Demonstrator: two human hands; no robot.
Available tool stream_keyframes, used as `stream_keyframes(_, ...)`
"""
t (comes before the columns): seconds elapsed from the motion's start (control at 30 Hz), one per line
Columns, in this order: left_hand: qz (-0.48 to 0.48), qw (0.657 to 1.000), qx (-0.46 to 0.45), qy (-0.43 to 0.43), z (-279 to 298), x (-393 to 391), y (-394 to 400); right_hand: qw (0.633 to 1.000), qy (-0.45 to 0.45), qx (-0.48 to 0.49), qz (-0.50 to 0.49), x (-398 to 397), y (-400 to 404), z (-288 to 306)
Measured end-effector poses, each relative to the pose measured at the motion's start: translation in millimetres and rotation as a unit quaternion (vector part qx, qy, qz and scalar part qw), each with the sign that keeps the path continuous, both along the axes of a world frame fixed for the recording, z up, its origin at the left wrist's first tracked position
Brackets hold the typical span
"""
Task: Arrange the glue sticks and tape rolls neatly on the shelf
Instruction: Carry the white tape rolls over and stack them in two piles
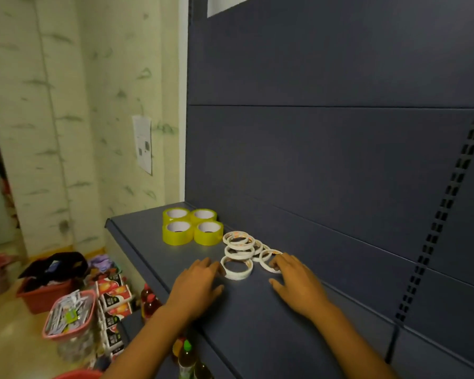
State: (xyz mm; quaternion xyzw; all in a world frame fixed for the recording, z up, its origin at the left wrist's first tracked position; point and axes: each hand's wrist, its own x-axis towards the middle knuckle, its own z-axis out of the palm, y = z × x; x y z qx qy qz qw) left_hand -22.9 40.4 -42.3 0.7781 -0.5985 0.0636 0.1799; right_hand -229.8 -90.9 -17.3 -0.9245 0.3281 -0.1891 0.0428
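Closest of all, two bare arms reach up onto the dark blue shelf (257, 310). The left hand (196, 285) lies flat on the shelf, and its fingers are loose and a little spread. The fingertips touch the left side of the nearest white tape roll (236, 267). This hand's grip is wide and holds nothing.

The right hand (298, 283) rests on the shelf to the right of that same roll, with the thumb sticking out to the side. Its fingertips lie on another white roll (268, 259), just to the right of the nearest one. I cannot tell if the fingers pinch this roll or only touch it.

Behind the nearest roll lies a messy bunch of thin white tape rolls (240, 243). They lie flat and lean over each other.

Further back and to the left of the nearest roll sit four fat yellow tape rolls (192, 227). They lie flat in a tidy square, two by two, and touch each other, near the back left corner of the shelf.

Down on the floor, left of the shelf, there is a red basket (43, 294) with dark things in it, a pink tub (69, 315) full of small packets, stacked juice boxes (114, 299) and some bottles (149, 302).

Behind the shelf stands a dark blue back panel (326, 146).
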Motion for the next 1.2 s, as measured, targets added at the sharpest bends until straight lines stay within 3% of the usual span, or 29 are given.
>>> stream_keyframes(0.23, -0.014, 1.0, -0.01, -0.009, 0, 21, -53, 0.999, -0.019, -0.007, 0.038, 48, -57, 5)
stream_keyframes(0.53, -0.101, 0.995, 0.002, 0.018, -11, 42, -90, 0.998, 0.022, -0.017, 0.06, 108, -95, 0)
stream_keyframes(1.03, -0.228, 0.974, 0.011, -0.007, -5, 79, -90, 0.993, 0.11, -0.029, 0.018, 151, -105, -17)
stream_keyframes(1.2, -0.248, 0.969, -0.014, -0.011, 2, 88, -81, 0.994, 0.09, -0.054, 0.002, 151, -96, -9)
